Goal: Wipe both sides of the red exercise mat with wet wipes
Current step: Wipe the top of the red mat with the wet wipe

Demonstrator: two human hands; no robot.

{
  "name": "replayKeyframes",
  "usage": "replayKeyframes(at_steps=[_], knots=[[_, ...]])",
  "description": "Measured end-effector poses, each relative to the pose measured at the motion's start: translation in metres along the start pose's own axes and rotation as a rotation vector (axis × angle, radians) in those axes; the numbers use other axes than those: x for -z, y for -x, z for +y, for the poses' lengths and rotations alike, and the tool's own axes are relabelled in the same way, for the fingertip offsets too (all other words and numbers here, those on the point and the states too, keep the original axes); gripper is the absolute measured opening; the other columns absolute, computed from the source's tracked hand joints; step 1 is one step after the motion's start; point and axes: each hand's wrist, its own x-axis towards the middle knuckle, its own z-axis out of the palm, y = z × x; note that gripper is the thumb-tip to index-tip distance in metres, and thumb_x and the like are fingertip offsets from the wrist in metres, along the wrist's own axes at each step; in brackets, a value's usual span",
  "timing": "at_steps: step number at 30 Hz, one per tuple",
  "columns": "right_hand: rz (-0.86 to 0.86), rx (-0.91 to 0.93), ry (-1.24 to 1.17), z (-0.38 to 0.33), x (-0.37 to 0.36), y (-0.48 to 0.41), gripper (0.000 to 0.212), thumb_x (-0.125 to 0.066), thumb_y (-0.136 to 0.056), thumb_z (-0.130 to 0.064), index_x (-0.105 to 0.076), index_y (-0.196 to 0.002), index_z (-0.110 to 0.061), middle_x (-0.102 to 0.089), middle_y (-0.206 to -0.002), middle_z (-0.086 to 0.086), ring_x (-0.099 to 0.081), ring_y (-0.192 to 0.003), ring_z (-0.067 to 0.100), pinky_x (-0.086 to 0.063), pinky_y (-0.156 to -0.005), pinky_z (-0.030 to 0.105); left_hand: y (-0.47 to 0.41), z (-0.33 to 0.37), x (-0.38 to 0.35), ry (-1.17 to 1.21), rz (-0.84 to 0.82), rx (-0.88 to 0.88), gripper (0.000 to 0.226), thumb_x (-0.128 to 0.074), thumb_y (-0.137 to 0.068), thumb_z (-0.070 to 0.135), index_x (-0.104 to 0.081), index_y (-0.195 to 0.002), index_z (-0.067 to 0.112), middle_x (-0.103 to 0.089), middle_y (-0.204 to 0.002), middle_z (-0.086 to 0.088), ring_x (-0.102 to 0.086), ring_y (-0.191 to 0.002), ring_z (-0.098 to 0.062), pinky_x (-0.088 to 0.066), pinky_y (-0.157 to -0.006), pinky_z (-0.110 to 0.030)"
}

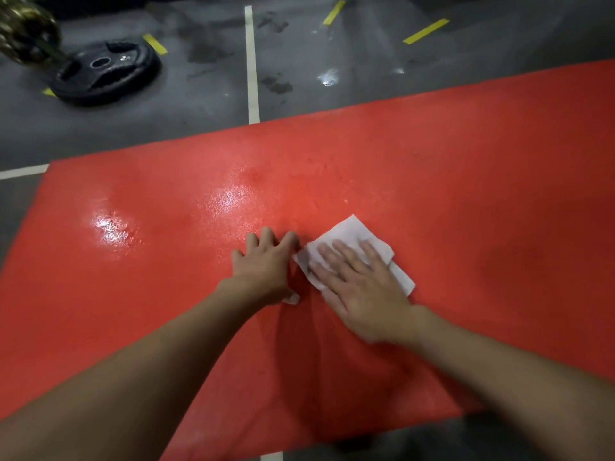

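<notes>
- Head view is showing our right hand (359, 287) lying flat with straight fingers, pressing a folded white wet wipe (352, 229) onto the red exercise mat (466, 194) just right of centre frame. It is pinching nothing.
- Our left hand (266, 264) is resting just left of the wipe, fingers spread on the mat and gripping nothing; we are judging it to be bracing the mat.
- The mat is lying flat, filling most of the frame from lower left to the right edge.
- We are reading it as light, soft, bendable foam with a pebbled skin. The wet sheen (109, 226) at centre left is suggesting slick patches.
- For flipping it, we are thinking a corner or the near edge at the bottom of the frame is the place to take hold.
- The wipe is looking thin and limp, likely to bunch unless it is pressed under a flat palm.
- Underneath, a dark grey floor (199, 104) is showing a white line (252, 61), yellow tape marks (426, 30) and darker patches.
- A black weight plate (106, 73) is sitting at upper left, well apart from the mat.
</notes>
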Motion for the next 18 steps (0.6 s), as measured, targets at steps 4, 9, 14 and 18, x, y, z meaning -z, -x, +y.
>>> replayKeyframes(at_steps=[4, 9, 14, 18], knots=[[0.02, -0.265, -0.032, 0.044, 0.006, -0.018, 0.061, -0.002, -0.099, -0.048, -0.014, -0.157, -0.035, -0.008, -0.166, -0.004, -0.001, -0.153, 0.017, 0.002, -0.122, 0.046, -0.003, -0.006, -0.008, -0.015, -0.052, 0.023, 0.134, -0.088, -0.058, 0.049, 0.006, -0.152, 0.035, 0.01, -0.161, -0.002, 0.008, -0.149, -0.029, -0.014, -0.113, -0.062], [0.024, -0.083, -0.02, -0.001, 0.0, -0.021, 0.06, -0.008, -0.1, -0.048, -0.02, -0.156, -0.032, -0.015, -0.165, -0.001, -0.009, -0.153, 0.02, -0.003, -0.121, 0.054, -0.009, -0.007, -0.003, 0.023, -0.103, 0.021, 0.134, -0.09, -0.052, 0.046, -0.001, -0.151, 0.031, 0.007, -0.16, 0.004, 0.006, -0.149, -0.03, -0.022, -0.108, -0.065], [0.053, -0.344, -0.048, 0.048, 0.006, -0.041, 0.057, -0.01, -0.102, -0.047, -0.014, -0.157, -0.034, -0.008, -0.166, -0.004, -0.002, -0.153, 0.018, 0.001, -0.122, 0.047, -0.009, -0.013, -0.006, 0.035, -0.082, 0.025, 0.135, -0.089, -0.051, 0.051, 0.001, -0.151, 0.037, 0.006, -0.161, 0.008, 0.007, -0.149, -0.025, -0.019, -0.11, -0.061], [0.049, -0.186, -0.019, 0.01, 0.002, -0.046, 0.061, -0.009, -0.1, -0.047, -0.014, -0.158, -0.027, -0.008, -0.166, 0.002, -0.005, -0.153, 0.021, -0.001, -0.121, 0.052, -0.011, -0.012, 0.002, 0.018, -0.072, 0.004, 0.134, -0.09, -0.041, 0.056, -0.013, -0.149, 0.037, -0.011, -0.157, 0.007, -0.01, -0.146, -0.024, -0.03, -0.103, -0.058]])
